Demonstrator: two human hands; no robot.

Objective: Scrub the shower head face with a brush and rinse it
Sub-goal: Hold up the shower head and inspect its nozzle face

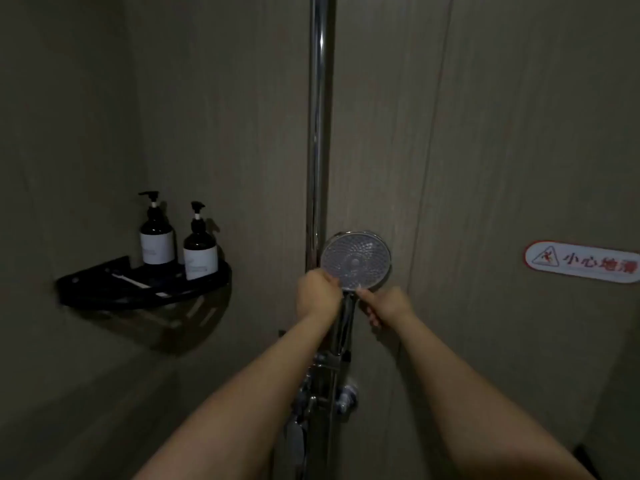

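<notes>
The round shower head (355, 261) sits on the chrome riser pipe (318, 133) with its nozzle face turned towards me. My left hand (317, 292) grips the head's lower left rim, fingers curled over the edge. My right hand (388, 304) is at the lower right, its thumb and forefinger pinching the neck just under the face and the other fingers curled below. The handle (348, 317) runs down between my hands. A thin white item (130, 280), possibly a brush, lies on the corner shelf; the dim light hides its details.
A black corner shelf (86, 289) at the left carries two dark pump bottles (156, 233) (200, 245). The mixer valve and fittings (325, 386) sit below my hands. A red and white slip warning sign (581, 263) is on the right wall. The room is dim.
</notes>
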